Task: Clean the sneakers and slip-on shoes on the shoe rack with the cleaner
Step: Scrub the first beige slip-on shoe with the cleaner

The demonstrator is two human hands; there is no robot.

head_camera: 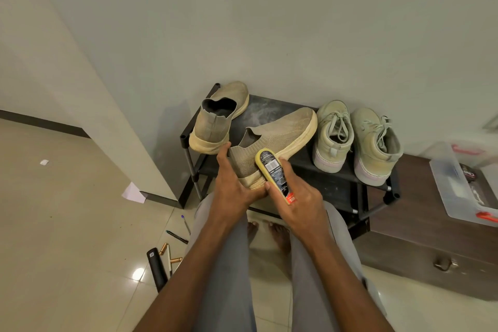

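A tan knit slip-on shoe (280, 132) lies tilted over the front of the black shoe rack (272, 108), and my left hand (231, 183) grips its heel from below. My right hand (299, 191) holds the yellow cleaner bottle (272, 172), its head pressed against the shoe's side near the heel. The second slip-on (218, 118) stands at the rack's left end, heel toward me. Two pale green laced sneakers (334, 135) (374, 145) stand side by side at the right end, heels toward me.
A dark wooden chest (431, 240) stands right of the rack with a clear plastic box (458, 186) on it. On the tiled floor at the left lie pens (177, 237), batteries (164, 248), a black remote (156, 267) and paper scraps (133, 193). A wall rises behind the rack.
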